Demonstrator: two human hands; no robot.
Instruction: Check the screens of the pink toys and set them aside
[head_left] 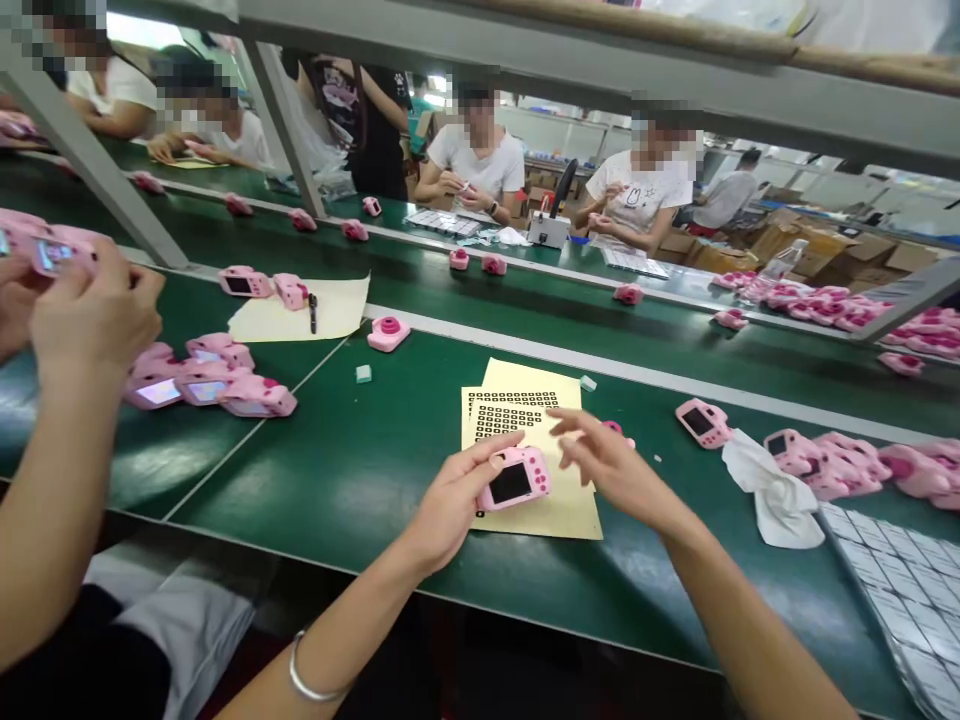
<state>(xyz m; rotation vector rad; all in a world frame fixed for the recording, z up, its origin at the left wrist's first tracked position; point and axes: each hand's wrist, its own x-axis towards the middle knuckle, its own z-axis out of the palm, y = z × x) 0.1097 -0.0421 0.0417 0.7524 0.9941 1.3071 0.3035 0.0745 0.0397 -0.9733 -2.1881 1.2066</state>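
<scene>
My left hand (pixel 454 500) grips a pink toy camera (pixel 516 480) by its left side, with the dark screen and pink buttons facing me. It is held over yellow sheets (pixel 566 515) printed with rows of small black frame shapes. To the right of the camera, my right hand (pixel 604 460) hovers with its fingers apart and slightly curled, touching nothing that I can see. Behind that hand, another pink camera (pixel 616 430) is mostly hidden.
At the left, a co-worker's hands (pixel 90 310) hold pink cameras above several lit ones (pixel 210 385). A crumpled white tissue (pixel 780 500), more cameras (pixel 832 465) and a tray of framed squares (pixel 900 580) lie on the right. Metal shelf posts (pixel 281 130) stand beyond.
</scene>
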